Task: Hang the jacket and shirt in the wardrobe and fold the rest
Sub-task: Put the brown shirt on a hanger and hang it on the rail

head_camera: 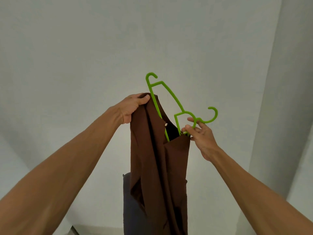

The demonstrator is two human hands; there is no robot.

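Observation:
A brown garment point(159, 167) hangs in front of me, held up against a pale wall. My left hand point(133, 107) grips its top edge at the upper left. A bright green plastic hanger point(171, 97) is pushed partway into the garment's neck opening, one end hook sticking up above my left hand. My right hand point(199, 134) pinches the hanger near its main hook point(212, 116) at the right, next to the garment's right shoulder. The hanger's lower part is hidden inside the cloth.
A dark grey cloth or cushion point(130, 206) shows behind the garment's lower half. A pale wall point(101, 48) fills the background, with a wall corner point(271, 99) at the right.

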